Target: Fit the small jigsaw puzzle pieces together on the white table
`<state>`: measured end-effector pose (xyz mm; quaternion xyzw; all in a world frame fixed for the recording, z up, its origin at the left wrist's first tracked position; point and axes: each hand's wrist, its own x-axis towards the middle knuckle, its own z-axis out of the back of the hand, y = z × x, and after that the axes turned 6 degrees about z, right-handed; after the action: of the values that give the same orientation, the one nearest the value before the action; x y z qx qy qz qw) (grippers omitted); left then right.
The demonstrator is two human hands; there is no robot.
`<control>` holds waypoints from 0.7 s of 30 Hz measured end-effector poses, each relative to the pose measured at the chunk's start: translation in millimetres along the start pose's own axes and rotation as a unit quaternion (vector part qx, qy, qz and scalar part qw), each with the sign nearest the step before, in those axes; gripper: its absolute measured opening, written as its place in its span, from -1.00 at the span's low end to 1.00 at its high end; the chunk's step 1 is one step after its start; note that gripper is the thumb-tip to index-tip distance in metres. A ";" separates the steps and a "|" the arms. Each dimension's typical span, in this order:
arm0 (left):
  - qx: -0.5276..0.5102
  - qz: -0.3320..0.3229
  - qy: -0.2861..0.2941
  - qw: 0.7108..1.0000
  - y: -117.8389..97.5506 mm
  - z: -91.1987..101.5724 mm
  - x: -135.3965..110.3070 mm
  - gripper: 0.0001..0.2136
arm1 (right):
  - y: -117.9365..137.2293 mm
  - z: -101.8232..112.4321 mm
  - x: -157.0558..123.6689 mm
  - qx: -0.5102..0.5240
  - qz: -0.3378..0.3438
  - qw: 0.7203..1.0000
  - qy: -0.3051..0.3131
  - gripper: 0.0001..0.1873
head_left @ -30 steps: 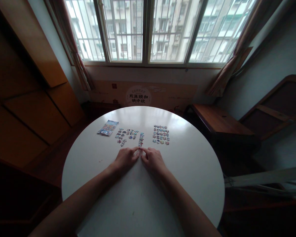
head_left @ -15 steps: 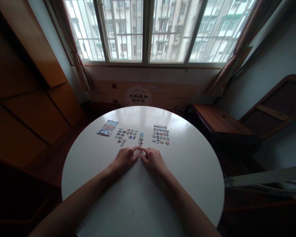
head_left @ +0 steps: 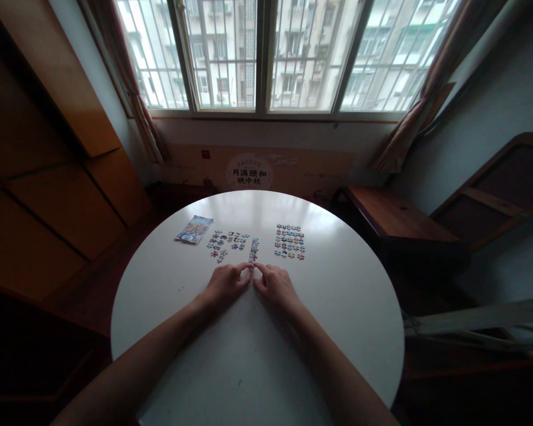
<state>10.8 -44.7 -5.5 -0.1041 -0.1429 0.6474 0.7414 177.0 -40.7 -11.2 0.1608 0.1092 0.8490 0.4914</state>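
1. The step in hand looks like joining pieces to the puzzle strip (head_left: 254,248); the next move probably calls for careful alignment.
2. The strip lies mid-table (head_left: 337,319), long axis running away from the person, far end slightly right.
3. Fingers of the left hand (head_left: 225,284) and right hand (head_left: 274,285) nearly meet at its near end; whether they grasp a piece, I cannot tell.

Dim room, daylight from barred window (head_left: 262,59), glare on white tabletop (head_left: 337,296), dark corners, wide-angle stretching.
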 end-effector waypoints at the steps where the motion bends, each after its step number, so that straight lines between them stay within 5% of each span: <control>1: 0.002 -0.001 0.000 1.000 0.3 -0.1 0.2 -0.67 | 0.0 0.0 0.1 -0.002 0.000 1.000 0.001 -0.56; 21: -0.013 0.018 0.016 1.000 -4.8 5.4 -1.1 -0.67 | 3.7 3.3 -0.3 -0.007 -0.015 1.000 0.023 -0.60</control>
<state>13.3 -46.7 1.2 -0.1271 -0.1378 0.6571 0.7301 175.4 -42.7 -7.0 0.1364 0.1165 0.8459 0.5023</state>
